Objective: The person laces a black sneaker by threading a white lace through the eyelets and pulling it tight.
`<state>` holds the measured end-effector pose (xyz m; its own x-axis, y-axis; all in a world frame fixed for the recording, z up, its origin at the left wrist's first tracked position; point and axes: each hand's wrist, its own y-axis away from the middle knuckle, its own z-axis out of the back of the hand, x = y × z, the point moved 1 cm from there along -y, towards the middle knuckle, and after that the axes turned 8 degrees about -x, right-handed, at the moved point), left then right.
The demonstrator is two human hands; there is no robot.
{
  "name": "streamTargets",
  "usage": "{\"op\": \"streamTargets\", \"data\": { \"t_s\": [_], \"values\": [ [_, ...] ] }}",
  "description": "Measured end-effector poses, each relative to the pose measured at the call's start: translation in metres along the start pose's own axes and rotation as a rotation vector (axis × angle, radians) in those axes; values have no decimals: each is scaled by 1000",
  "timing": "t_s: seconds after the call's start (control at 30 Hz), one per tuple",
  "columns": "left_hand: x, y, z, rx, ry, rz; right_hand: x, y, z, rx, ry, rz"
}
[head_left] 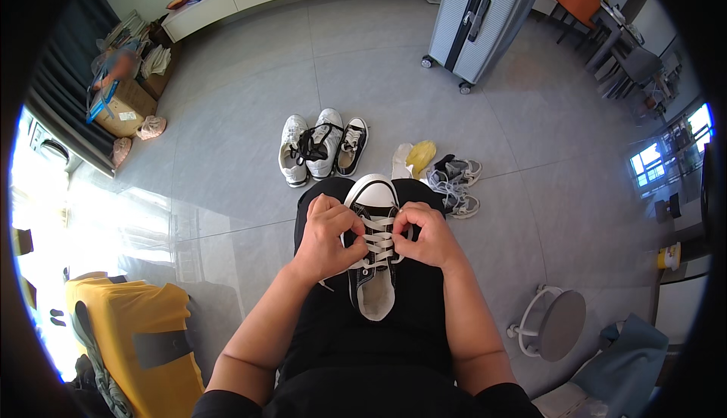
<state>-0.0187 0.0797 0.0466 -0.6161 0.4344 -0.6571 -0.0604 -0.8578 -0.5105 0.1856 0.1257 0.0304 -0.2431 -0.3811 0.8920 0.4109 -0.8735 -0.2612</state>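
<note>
A black canvas sneaker (pixel 372 192) with a white rubber toe cap rests on my lap, its toe away from me and its opening toward me. White shoelaces (pixel 378 237) criss-cross over its tongue. On the left side of the lacing, my left hand (pixel 329 230) is closed in a pinch at the lace. My right hand (pixel 425 235) pinches the lace on the opposite side, where a bit of it loops beside the fingers. One loose lace end hangs below my left wrist. The exact grip points are partly hidden by my fingers.
Ahead on the grey tiled floor stand white sneakers (pixel 292 151) and a small black sneaker (pixel 351 146). Right of them lie a yellow cloth piece (pixel 421 156) and grey shoes (pixel 459 185). A silver suitcase (pixel 485 20) stands farther off; a round stool (pixel 561 325) is at right.
</note>
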Motion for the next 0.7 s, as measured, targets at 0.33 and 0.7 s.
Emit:
{"op": "streamTargets", "data": {
  "t_s": [0.33, 0.7],
  "values": [
    [-15, 6, -4, 85, -87, -106, 17, 3, -12, -55, 183, 287],
    [0, 18, 0, -138, -1, 25, 5, 15, -10, -217, -34, 18]
  ]
}}
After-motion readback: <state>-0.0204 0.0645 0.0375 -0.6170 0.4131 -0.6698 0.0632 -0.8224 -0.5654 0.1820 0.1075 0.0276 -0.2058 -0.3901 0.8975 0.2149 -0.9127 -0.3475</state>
